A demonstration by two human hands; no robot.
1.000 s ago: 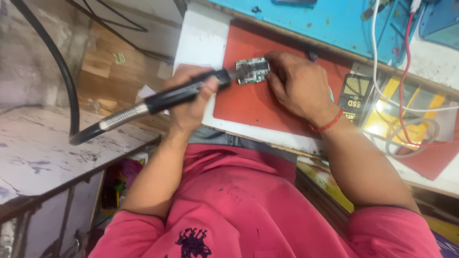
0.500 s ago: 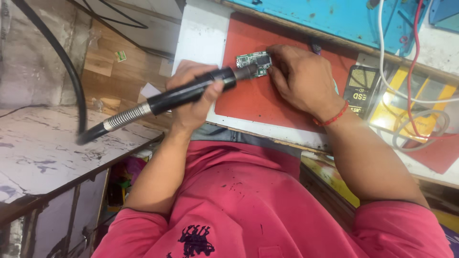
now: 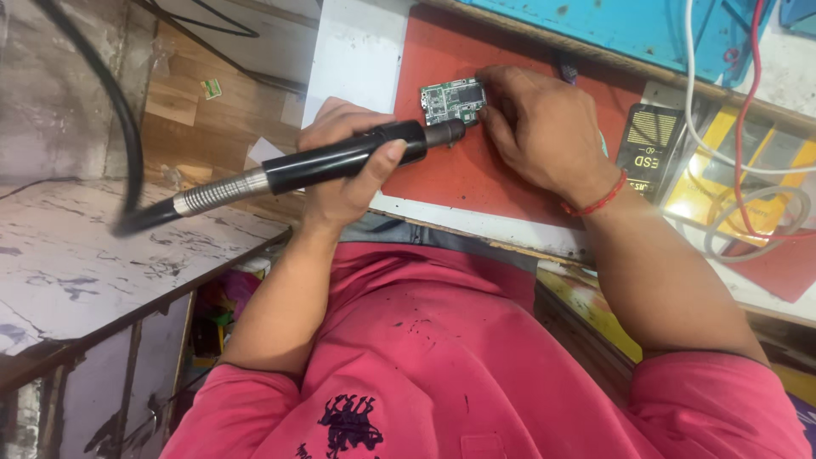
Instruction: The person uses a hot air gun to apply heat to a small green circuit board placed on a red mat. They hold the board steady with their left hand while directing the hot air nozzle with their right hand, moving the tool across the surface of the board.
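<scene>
The left hand (image 3: 344, 170) is wrapped tight around a black hot-air handpiece (image 3: 340, 161), its nozzle touching the near edge of a small green circuit board (image 3: 452, 100). The right hand (image 3: 544, 127), just beyond the nozzle, pins that board to the red mat (image 3: 476, 178) with its fingertips. Those fingertips sit close to the nozzle and risk a burn; the trailing hose (image 3: 127, 153) behind the grip could tug the tip off target.
</scene>
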